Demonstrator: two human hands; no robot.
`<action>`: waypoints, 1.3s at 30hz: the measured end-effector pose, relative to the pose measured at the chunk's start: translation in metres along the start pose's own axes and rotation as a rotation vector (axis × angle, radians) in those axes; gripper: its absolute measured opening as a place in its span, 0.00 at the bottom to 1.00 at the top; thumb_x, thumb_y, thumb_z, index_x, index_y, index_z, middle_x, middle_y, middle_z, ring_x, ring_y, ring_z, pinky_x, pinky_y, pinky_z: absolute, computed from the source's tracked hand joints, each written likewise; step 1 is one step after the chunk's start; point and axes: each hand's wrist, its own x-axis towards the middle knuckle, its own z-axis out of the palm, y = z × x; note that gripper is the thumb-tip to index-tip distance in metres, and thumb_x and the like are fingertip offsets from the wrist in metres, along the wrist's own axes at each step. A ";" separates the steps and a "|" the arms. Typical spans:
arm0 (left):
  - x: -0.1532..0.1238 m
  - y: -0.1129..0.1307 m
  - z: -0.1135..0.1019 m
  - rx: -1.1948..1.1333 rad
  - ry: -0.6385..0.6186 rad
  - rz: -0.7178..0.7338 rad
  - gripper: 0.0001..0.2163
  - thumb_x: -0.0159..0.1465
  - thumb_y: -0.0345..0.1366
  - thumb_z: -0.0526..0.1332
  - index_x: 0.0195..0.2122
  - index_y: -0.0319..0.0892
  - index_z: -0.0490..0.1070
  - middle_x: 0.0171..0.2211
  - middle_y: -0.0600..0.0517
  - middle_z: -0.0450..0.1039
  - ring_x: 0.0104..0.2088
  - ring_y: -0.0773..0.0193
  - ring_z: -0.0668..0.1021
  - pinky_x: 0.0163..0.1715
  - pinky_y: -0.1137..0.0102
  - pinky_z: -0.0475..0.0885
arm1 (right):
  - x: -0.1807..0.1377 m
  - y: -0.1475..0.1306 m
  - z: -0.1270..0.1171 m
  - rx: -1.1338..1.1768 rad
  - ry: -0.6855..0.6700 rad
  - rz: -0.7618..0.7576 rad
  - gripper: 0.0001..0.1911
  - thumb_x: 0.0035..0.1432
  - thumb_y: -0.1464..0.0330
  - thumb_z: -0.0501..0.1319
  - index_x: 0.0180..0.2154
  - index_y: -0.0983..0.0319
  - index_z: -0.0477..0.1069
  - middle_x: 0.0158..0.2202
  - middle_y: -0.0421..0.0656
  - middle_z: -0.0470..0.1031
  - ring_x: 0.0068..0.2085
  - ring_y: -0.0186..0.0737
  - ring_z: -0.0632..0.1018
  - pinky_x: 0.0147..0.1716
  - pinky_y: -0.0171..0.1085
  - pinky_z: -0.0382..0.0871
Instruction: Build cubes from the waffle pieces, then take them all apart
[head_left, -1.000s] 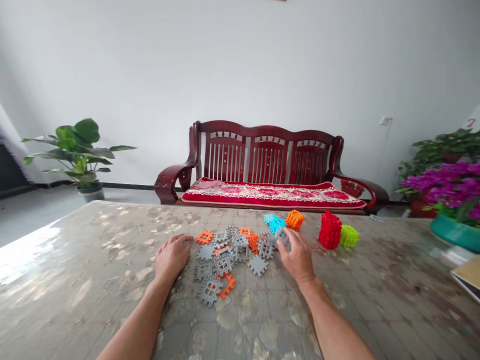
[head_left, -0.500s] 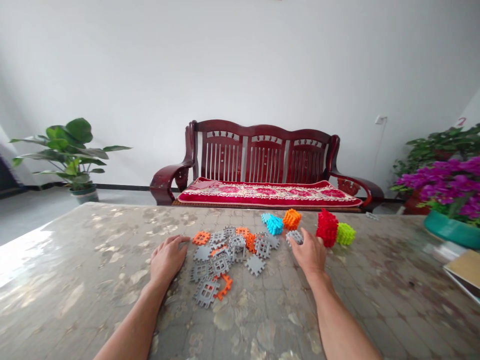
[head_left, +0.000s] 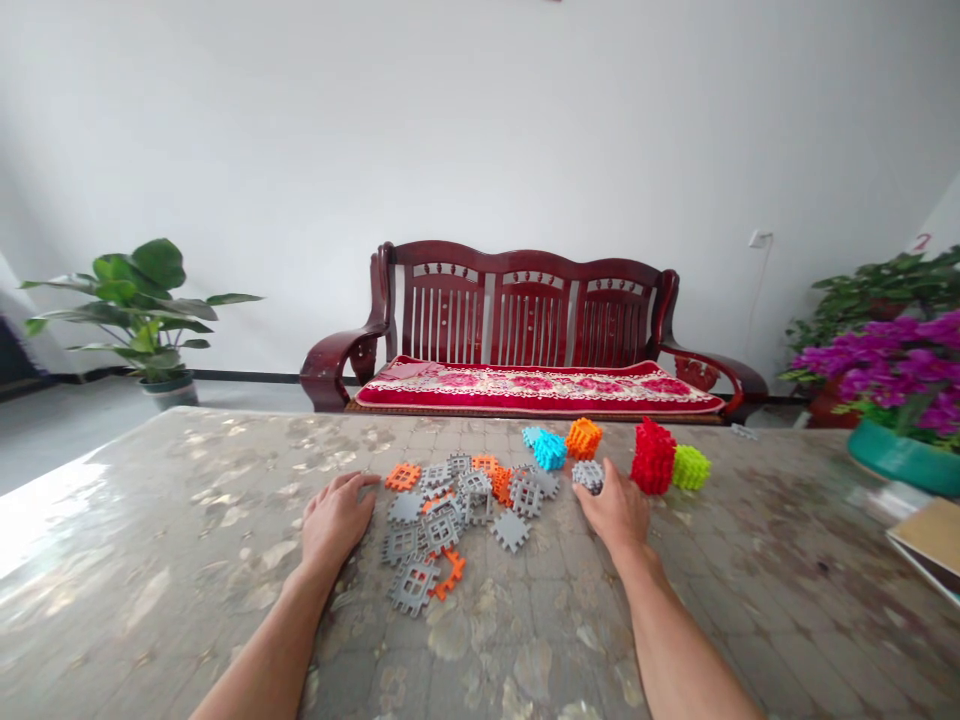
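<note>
My left hand (head_left: 337, 518) lies flat on the table, palm down, its fingers stretched toward an orange notched plastic panel (head_left: 403, 477). It holds nothing. My right hand (head_left: 616, 508) is around the near right side of a small grey interlocking block (head_left: 587, 475), thumb and fingers apart. Between my hands spreads a loose pile of grey notched panels (head_left: 440, 530), some with window cut-outs, with a few orange ones (head_left: 450, 573) among them. A solid grey panel (head_left: 511, 530) lies at the pile's right edge. Behind the grey block sit an orange block (head_left: 583, 438) and a blue block (head_left: 550, 450).
To the right of my right hand stand a tall red block (head_left: 653, 457) and a lime-green block (head_left: 691, 467). A teal planter (head_left: 900, 460) with purple flowers and a brown-topped box or book (head_left: 931, 535) are at the right edge. A wooden bench (head_left: 529, 310) stands behind the table (head_left: 187, 600).
My right thumb has drawn back from the grey block's front, so more of the block shows. The fingers have loosened around it. My left hand stays where it was.
</note>
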 end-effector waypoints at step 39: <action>0.005 -0.010 -0.010 -0.307 0.107 -0.284 0.19 0.60 0.29 0.51 0.46 0.46 0.78 0.44 0.48 0.81 0.46 0.55 0.80 0.44 0.66 0.72 | -0.058 -0.247 -0.018 0.142 -0.445 -0.837 0.15 0.54 0.61 0.67 0.43 0.60 0.76 0.48 0.49 0.75 0.52 0.49 0.70 0.50 0.43 0.63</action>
